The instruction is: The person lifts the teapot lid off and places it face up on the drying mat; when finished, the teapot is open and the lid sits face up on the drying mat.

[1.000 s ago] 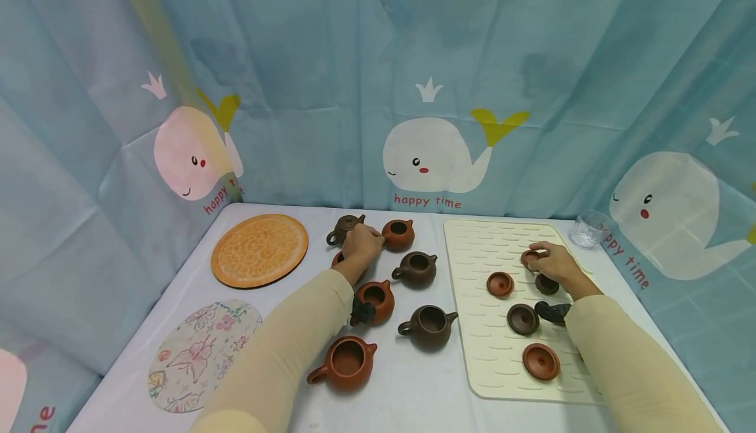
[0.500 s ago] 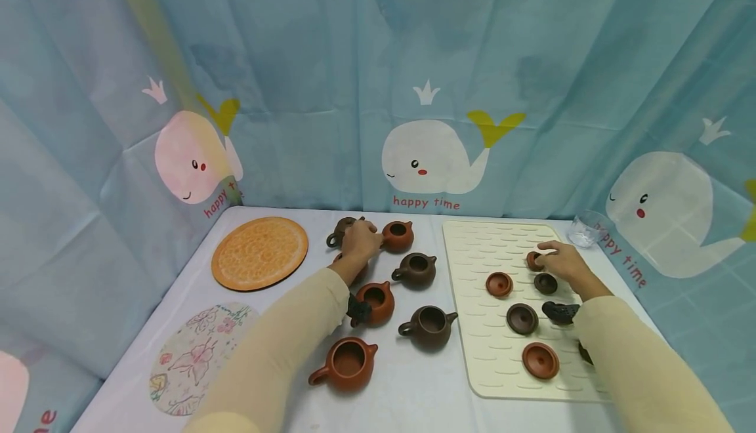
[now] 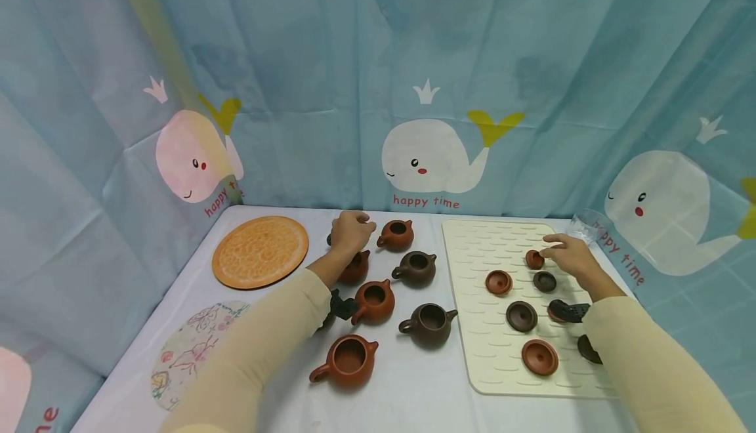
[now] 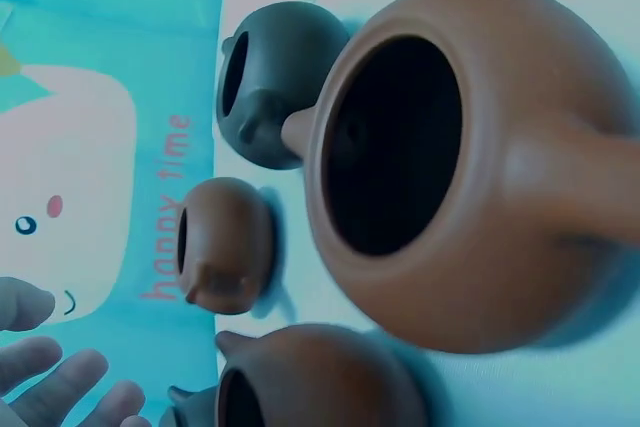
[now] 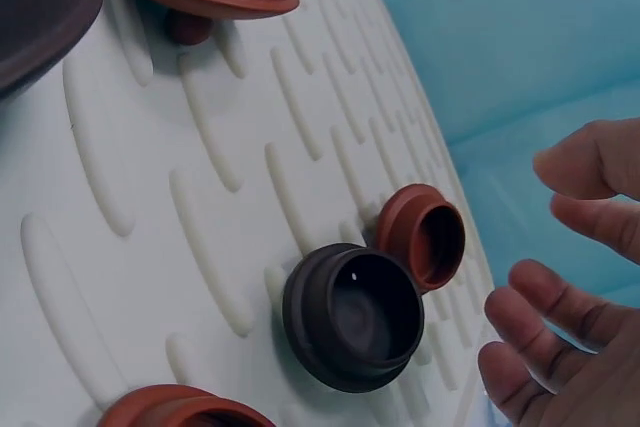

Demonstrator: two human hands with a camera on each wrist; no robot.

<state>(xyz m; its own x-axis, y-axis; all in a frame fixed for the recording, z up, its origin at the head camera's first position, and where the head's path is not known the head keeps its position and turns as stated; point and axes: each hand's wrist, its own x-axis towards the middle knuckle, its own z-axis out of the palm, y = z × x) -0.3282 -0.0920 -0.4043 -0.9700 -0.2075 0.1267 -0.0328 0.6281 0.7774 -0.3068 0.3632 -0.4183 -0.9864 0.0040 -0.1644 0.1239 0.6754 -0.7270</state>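
My left hand point(image 3: 351, 231) hovers over the back-left dark teapot point(image 3: 329, 240), hiding most of it. In the left wrist view the fingers point(image 4: 75, 382) are loosely spread and hold nothing. Just right of it stands a small reddish-brown teapot point(image 3: 397, 235); another reddish teapot point(image 3: 355, 269) is partly under the wrist. My right hand point(image 3: 571, 262) is beside a small red lid point(image 3: 535, 260) on the cream mat point(image 3: 463, 243). In the right wrist view its fingers point(image 5: 520, 332) are apart from the red lid, with nothing between them. A dark lid point(image 5: 355, 317) lies upturned nearby.
More lidless teapots stand mid-table: dark ones point(image 3: 416, 268) and reddish ones point(image 3: 348, 361). Other upturned lids point(image 3: 540, 357) lie on the mat. A clear cup point(image 3: 583, 228) stands back right. An orange round mat point(image 3: 260, 252) and a patterned mat point(image 3: 197, 354) lie left.
My left hand has moved back and left, away from the reddish teapot's handle. My right hand has let go of the small red lid and drawn slightly right; the lid shifted a little right.
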